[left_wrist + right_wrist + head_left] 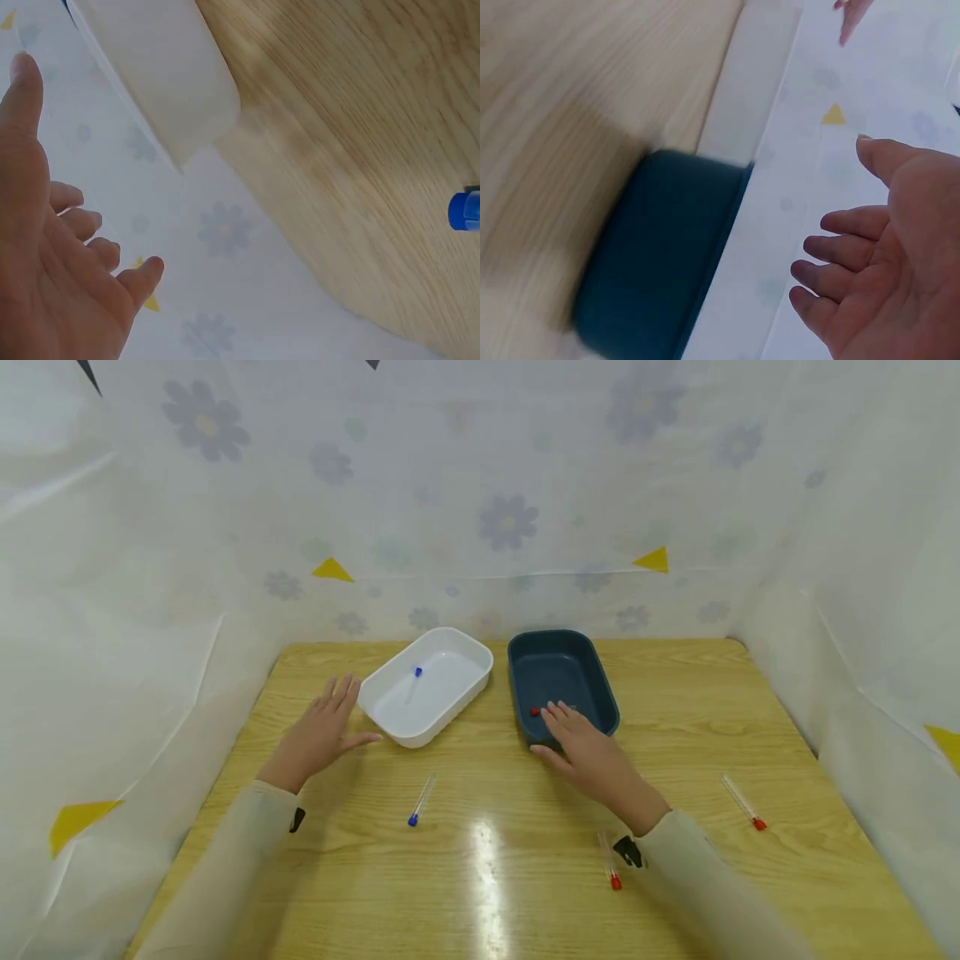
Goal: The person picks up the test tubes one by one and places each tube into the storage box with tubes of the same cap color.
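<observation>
My left hand (317, 737) hovers beside the left edge of a white tray (452, 683), its fingers extended and holding nothing. A blue-capped transparent tube (417, 673) lies in that tray. Over the near end of a dark blue tray (557, 670) is my right hand (596, 762), palm down with nothing in it. Partly hidden by its fingers, a red-capped tube (535, 712) lies in the dark tray. On the table are another blue-capped tube (414, 818), a red-capped tube (615, 880) near the right sleeve, and one more red-capped tube (757, 822) farther right.
The wooden table (487, 785) carries both trays near its far edge, side by side with a gap between. White flower-patterned sheeting (420, 485) stands behind and on both sides.
</observation>
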A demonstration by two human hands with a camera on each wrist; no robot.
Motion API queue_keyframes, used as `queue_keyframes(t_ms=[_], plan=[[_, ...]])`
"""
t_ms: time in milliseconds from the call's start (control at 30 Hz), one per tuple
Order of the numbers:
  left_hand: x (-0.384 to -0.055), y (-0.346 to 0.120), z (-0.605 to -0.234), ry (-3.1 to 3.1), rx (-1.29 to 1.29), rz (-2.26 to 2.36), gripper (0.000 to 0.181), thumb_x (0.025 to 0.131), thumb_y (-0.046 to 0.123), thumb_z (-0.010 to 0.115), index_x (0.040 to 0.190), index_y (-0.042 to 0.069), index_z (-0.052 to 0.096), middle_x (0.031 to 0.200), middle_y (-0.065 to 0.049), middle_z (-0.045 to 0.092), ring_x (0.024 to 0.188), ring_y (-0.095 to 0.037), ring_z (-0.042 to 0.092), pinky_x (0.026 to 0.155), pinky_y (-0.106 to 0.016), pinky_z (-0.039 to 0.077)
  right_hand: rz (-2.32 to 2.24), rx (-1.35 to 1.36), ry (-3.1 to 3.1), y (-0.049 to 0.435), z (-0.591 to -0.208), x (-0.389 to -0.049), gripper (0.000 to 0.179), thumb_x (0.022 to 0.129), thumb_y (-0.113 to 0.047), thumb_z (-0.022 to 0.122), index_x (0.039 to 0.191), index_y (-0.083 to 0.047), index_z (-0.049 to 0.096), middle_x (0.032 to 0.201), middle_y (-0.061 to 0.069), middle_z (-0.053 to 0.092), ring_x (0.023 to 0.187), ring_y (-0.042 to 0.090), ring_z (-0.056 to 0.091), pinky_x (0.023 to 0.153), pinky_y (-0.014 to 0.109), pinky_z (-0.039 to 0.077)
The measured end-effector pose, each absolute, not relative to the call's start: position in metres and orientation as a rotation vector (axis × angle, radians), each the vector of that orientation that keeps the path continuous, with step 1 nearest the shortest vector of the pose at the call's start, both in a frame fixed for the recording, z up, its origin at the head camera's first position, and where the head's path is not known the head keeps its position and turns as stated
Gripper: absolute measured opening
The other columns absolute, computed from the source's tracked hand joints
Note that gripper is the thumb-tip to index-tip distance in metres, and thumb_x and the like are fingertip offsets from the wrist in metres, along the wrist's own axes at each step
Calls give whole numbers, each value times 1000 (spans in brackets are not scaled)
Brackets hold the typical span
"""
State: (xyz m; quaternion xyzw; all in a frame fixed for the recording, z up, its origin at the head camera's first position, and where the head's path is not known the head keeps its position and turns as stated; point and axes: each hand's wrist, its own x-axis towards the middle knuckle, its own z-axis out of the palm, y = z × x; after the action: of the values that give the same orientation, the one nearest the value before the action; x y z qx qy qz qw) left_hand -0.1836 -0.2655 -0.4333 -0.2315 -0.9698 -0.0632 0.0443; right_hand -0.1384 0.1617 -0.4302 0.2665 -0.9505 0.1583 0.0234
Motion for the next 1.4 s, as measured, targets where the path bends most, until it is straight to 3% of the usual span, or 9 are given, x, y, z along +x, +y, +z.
queue_keyframes(t_ms=[200, 433, 667, 833, 1167, 1400], plan=[[-204, -272, -441, -3056, -746, -354, 101, 83, 57, 57, 149, 3, 3, 152, -24, 3, 137, -43, 4, 105, -57, 19, 446, 949, -2926, 120, -425, -145, 61, 97, -42, 45, 142, -2, 35, 146, 14, 33, 135, 25, 28, 108, 41, 25], [-225, -269, -450, -3152, -670, -580, 100, 84, 53, 59, 149, 2, 2, 153, -21, -3, 138, -39, -3, 106, -57, 14, 382, 1083, -2932, 71, -439, -158, 60, 98, -44, 41, 142, -3, 37, 145, 13, 36, 134, 23, 32, 108, 36, 27], [-226, -269, -464, -3203, -634, -740, 107, 80, 55, 63, 148, 1, 1, 152, -22, -4, 138, -39, -5, 107, -57, 12, 430, 1120, -2930, 35, -455, -165, 60, 98, -42, 43, 141, -1, 37, 145, 15, 35, 134, 27, 31, 108, 37, 26], [-223, -266, -464, -3185, -653, -730, 108, 78, 56, 64, 149, 3, 1, 153, -20, -3, 139, -36, -3, 107, -57, 14, 342, 1130, -2913, 17, -461, -167, 59, 97, -44, 42, 143, -7, 37, 146, 13, 33, 135, 28, 29, 108, 37, 26], [-224, -257, -464, -3228, -620, -721, 110, 79, 62, 59, 147, -2, 0, 152, -23, -3, 139, -37, -2, 108, -54, 12, 135, 1077, -2870, 2, -466, -163, 57, 98, -41, 41, 138, -1, 43, 142, 17, 38, 134, 29, 31, 109, 35, 23], [-222, -249, -467, -3260, -561, -750, 112, 78, 67, 54, 147, -2, -1, 151, -24, -7, 139, -36, -3, 110, -51, 10, 118, 973, -2842, -1, -470, -162, 58, 97, -42, 44, 134, 4, 46, 138, 19, 44, 131, 30, 36, 107, 35, 28]])
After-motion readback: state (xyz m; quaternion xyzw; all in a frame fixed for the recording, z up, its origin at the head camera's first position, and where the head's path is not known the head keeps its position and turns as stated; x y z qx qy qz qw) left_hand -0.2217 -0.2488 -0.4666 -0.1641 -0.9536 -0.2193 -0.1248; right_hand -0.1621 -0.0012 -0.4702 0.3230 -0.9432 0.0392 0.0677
